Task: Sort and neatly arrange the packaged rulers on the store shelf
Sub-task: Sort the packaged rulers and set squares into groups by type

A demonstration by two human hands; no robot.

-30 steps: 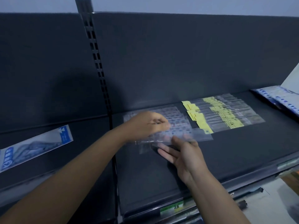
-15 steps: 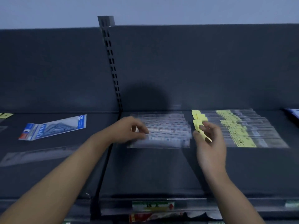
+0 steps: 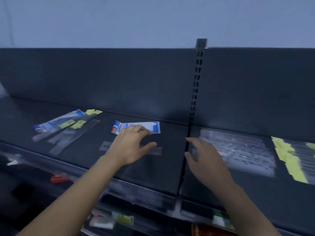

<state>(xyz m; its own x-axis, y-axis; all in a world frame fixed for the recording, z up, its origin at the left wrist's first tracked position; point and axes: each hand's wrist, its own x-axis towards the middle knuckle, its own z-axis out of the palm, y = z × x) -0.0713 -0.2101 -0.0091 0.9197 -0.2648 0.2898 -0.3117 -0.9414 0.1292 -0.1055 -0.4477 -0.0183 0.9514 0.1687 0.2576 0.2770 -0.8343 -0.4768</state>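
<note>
1. On the left bay of the shelf (image 3: 153, 169), the left hand (image 3: 131, 145) is spread out with its fingers straight and grips nothing. Its fingertips sit right at the near edge of the blue pack (image 3: 136, 125). It's too blurry to tell if they actually touch it.
2. The right hand (image 3: 204, 157) hovers with loose, spread fingers and is empty too. It's over the seam by the post (image 3: 196, 92), just beside the clear stack (image 3: 238, 150).
3. The blue pack lies flat near the back wall, on its own and a bit skewed. My guess is that it's light, thin and bendy, with a slick plastic sleeve. I'd pinch it at the card header end, or slide it to the shelf lip and lift it by an edge. Pressing down on the middle would probably just skate it around.
4. A clear pack (image 3: 156, 152) lies partly under the left hand, nearly invisible against the dark shelf. It looks hard to spot and slippery.
5. Further left there's a messy pile (image 3: 64, 126) of mixed blue and yellow-tagged packs, fanned at an angle. It probably wants squaring up.
6. In the right bay, the clear stack looks tidy, and the yellow-tag row (image 3: 289, 162) beside it is lined up, overlapping like shingles.
</note>
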